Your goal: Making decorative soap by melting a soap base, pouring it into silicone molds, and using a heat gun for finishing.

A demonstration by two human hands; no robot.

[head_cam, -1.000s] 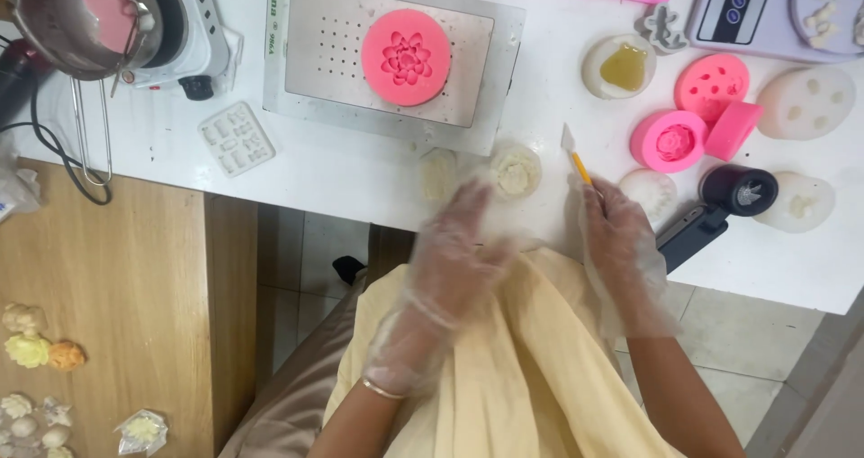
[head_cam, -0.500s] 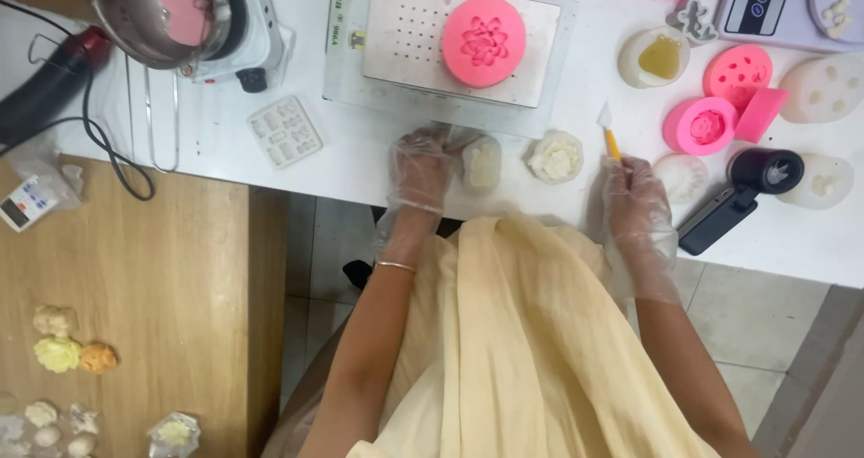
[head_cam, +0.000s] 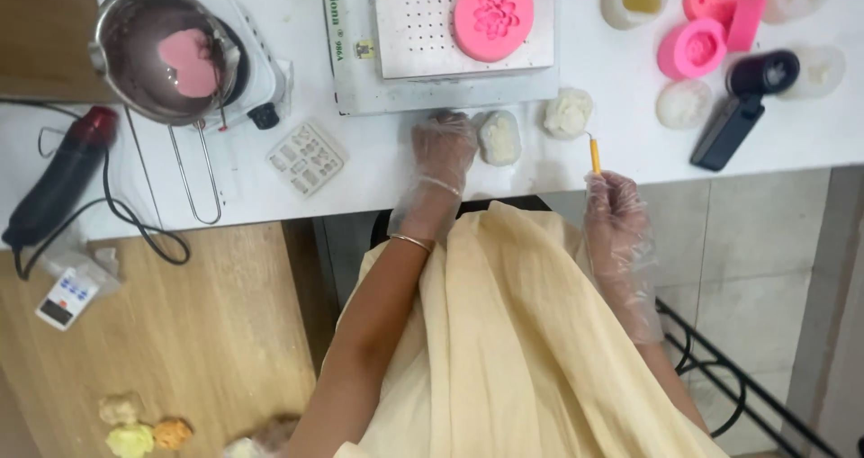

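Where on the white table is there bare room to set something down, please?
The widest free patch on the white table lies along the front edge between the small clear mould and the left hand. Another runs right of the right hand, in front of the black tool. The back right, around the pink moulds, is crowded.

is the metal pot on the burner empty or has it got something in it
Not empty. The metal pot on the white burner holds a pink mass on its bottom, seen from above.

Our left hand (head_cam: 443, 148) has risen from our lap to the table's front edge, now touching the pale oval mould (head_cam: 498, 138); our right hand (head_cam: 612, 208) has lifted its yellow pick (head_cam: 594, 155) slightly.
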